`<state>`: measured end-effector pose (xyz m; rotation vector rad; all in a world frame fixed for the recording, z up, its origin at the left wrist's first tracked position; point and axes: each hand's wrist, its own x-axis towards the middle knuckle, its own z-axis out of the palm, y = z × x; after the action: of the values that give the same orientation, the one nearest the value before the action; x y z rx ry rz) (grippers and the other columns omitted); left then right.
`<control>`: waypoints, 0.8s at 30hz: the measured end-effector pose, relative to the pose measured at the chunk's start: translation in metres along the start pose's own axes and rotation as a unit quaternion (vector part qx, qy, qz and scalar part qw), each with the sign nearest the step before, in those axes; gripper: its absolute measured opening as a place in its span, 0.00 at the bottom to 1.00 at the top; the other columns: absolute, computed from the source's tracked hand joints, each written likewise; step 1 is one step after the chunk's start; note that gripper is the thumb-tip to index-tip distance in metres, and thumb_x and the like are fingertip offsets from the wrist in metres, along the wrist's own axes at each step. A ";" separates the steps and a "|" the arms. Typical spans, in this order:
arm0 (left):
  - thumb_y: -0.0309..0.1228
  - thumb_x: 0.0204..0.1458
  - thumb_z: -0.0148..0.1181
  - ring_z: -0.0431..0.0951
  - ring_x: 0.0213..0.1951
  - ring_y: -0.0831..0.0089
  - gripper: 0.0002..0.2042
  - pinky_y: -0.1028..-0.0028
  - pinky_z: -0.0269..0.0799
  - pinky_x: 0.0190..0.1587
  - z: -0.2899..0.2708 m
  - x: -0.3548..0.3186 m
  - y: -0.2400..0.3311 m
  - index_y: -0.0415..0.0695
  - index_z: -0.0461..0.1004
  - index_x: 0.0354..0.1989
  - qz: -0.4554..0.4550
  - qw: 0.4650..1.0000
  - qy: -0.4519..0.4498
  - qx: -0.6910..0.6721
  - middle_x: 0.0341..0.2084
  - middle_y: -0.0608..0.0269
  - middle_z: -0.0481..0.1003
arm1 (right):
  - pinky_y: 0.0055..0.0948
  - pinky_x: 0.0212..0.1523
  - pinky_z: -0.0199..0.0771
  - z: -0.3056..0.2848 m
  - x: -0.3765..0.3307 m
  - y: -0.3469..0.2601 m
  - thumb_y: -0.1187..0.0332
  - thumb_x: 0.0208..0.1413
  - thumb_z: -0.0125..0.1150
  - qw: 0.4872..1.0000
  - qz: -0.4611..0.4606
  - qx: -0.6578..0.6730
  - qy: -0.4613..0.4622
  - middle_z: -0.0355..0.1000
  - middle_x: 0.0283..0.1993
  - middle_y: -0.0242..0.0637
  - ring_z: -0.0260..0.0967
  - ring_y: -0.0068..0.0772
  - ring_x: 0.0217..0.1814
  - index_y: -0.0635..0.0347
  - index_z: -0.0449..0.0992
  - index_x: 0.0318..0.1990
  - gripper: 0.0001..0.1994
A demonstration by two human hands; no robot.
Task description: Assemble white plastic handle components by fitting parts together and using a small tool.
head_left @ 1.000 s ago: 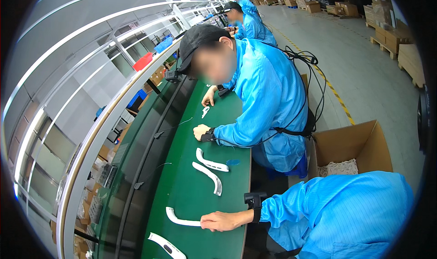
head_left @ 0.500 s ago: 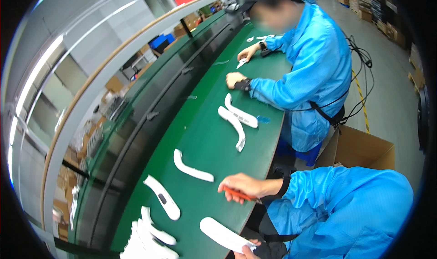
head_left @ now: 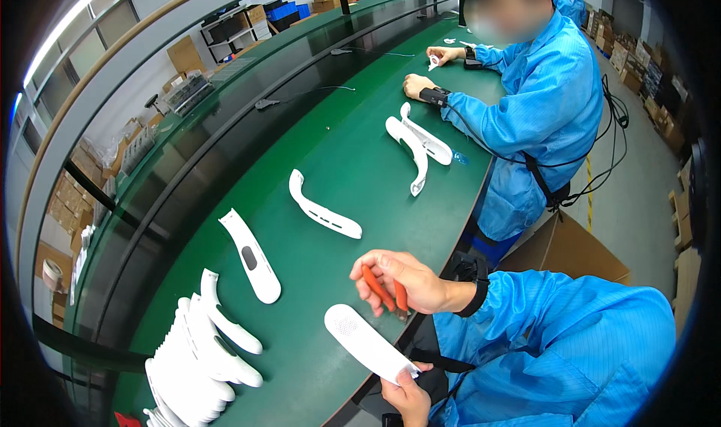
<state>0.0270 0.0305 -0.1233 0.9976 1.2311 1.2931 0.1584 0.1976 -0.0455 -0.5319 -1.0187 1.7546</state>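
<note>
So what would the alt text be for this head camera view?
A right hand grips an orange-handled tool while the left hand holds a white oval part at a green bench. More white curved parts lie along it; a blue-coated co-worker sits beyond.

A long green worktop [head_left: 353, 164] runs away beside a dark conveyor channel [head_left: 225, 156]. Brown cardboard boxes [head_left: 188, 51] and blue plastic crates [head_left: 287, 10] fill metal shelving beyond. The smooth grey concrete floor [head_left: 638, 164] carries more stacked cartons [head_left: 653, 74]. Strip lights [head_left: 56, 40] glare overhead.
</note>
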 end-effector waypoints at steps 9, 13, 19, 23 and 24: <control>0.41 0.62 0.45 0.74 0.17 0.68 0.20 0.72 0.72 0.20 0.014 0.011 -0.017 0.30 0.61 0.41 0.044 0.996 0.068 -0.032 0.17 0.53 0.71 | 0.17 0.24 0.61 0.050 -0.013 0.009 0.47 0.64 0.41 0.999 -0.005 -0.019 -0.044 0.65 0.30 0.36 0.57 0.15 0.23 0.69 0.65 0.45 0.27; 0.43 0.61 0.45 0.76 0.17 0.67 0.22 0.72 0.72 0.21 0.015 0.014 -0.010 0.28 0.65 0.37 0.036 0.996 0.083 -0.017 0.16 0.54 0.74 | 0.14 0.22 0.54 0.059 -0.016 0.024 0.59 0.66 0.41 0.997 -0.023 -0.044 -0.056 0.63 0.26 0.30 0.51 0.11 0.22 0.65 0.67 0.41 0.16; 0.40 0.61 0.45 0.77 0.18 0.68 0.20 0.72 0.73 0.22 0.011 0.013 -0.007 0.29 0.66 0.36 0.027 0.997 0.063 -0.022 0.16 0.55 0.74 | 0.14 0.22 0.54 0.058 -0.016 0.031 0.59 0.66 0.40 0.995 -0.029 -0.073 -0.062 0.62 0.26 0.29 0.51 0.11 0.22 0.66 0.67 0.41 0.17; 0.36 0.60 0.45 0.77 0.18 0.67 0.17 0.72 0.73 0.23 0.010 0.013 -0.005 0.30 0.66 0.36 0.020 0.998 0.062 -0.013 0.16 0.56 0.75 | 0.14 0.22 0.54 0.058 -0.016 0.032 0.55 0.66 0.39 0.993 -0.030 -0.094 -0.065 0.63 0.26 0.31 0.51 0.12 0.22 0.68 0.68 0.41 0.21; 0.36 0.60 0.45 0.77 0.18 0.67 0.16 0.72 0.73 0.23 0.009 0.013 -0.006 0.30 0.66 0.36 0.021 0.998 0.057 -0.012 0.16 0.56 0.75 | 0.15 0.23 0.54 0.058 -0.016 0.032 0.50 0.66 0.39 0.992 -0.028 -0.106 -0.066 0.65 0.27 0.32 0.52 0.12 0.22 0.70 0.68 0.42 0.25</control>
<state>0.0354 0.0442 -0.1289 0.9492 1.2835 1.4106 0.1047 0.1560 -0.0419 -0.5188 -1.3103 1.6589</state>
